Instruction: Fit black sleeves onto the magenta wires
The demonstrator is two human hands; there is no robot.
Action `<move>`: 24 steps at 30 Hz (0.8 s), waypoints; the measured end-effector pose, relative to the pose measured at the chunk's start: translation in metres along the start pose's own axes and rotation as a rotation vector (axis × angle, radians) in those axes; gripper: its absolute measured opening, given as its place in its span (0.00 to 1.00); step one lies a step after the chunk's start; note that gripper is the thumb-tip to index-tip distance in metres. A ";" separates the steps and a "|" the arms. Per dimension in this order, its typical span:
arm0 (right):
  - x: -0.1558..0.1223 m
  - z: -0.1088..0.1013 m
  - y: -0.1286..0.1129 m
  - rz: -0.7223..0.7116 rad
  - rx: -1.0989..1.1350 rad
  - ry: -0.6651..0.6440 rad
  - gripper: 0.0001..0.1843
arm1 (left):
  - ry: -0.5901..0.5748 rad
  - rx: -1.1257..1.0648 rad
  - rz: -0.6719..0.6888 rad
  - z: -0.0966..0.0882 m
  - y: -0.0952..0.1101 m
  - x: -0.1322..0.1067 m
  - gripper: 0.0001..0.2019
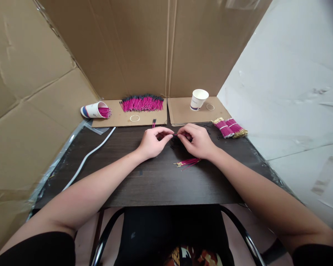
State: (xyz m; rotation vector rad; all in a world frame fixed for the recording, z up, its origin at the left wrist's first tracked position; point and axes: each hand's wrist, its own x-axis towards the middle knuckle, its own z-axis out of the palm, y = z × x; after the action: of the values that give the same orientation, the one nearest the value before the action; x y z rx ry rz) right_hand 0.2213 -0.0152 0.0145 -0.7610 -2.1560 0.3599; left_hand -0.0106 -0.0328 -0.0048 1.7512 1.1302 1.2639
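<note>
Pinching, both hands, one thin pink wire (175, 135); located between the fingertips, low over the dark table (155, 184), midway between the two hands; left hand (156, 142), thumb and forefinger drawn together at the wire's one end, the rest of the hand loosely curved; right hand (197, 140), thumb and forefinger likewise closed on it, other fingers curled behind.

Handling, as judged: best done with short grips near the meeting point, the two pinches in one line, so that so slender a piece does not bow; light, even pressure; wrists kept low and quiet.

Appearance: pink, very fine, mostly covered by fingers; its end at the left hand too small to make out; comparable pieces nearby: loose pink wires (190, 162) with gold-coloured ends, lying just below the right hand; a few dark-tipped wires (154, 123) beyond the left hand; a broad row of wires (142, 103), dark ends toward the back, on the left cardboard sheet (113, 120); two banded bundles (229, 128), far right.
</note>
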 end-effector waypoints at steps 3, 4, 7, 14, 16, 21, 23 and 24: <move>0.000 -0.001 0.000 0.008 -0.001 -0.004 0.05 | 0.005 -0.010 -0.001 0.000 0.000 0.000 0.09; 0.000 -0.001 0.000 0.009 -0.003 -0.002 0.05 | 0.007 -0.014 -0.001 0.000 0.001 0.001 0.09; 0.001 -0.002 -0.001 0.007 -0.004 -0.001 0.05 | 0.009 -0.019 0.000 -0.001 0.001 0.001 0.09; 0.000 -0.001 -0.001 -0.002 0.002 -0.008 0.05 | 0.006 -0.002 0.009 -0.001 0.001 0.000 0.09; 0.000 0.000 0.000 -0.004 0.002 -0.006 0.05 | 0.006 0.000 0.009 -0.001 0.001 0.000 0.09; 0.000 0.000 0.000 0.004 0.011 0.000 0.05 | 0.003 -0.030 -0.004 0.000 0.001 0.000 0.10; 0.001 0.000 -0.002 0.018 0.018 0.008 0.05 | 0.005 -0.065 -0.016 0.000 0.002 -0.001 0.14; 0.001 -0.001 -0.003 0.029 0.024 0.015 0.06 | 0.005 -0.084 -0.023 0.000 0.002 -0.001 0.17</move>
State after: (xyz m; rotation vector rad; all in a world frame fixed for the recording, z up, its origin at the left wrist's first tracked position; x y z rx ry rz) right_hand 0.2206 -0.0167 0.0170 -0.7799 -2.1247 0.3940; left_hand -0.0102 -0.0341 -0.0034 1.6696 1.0816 1.2842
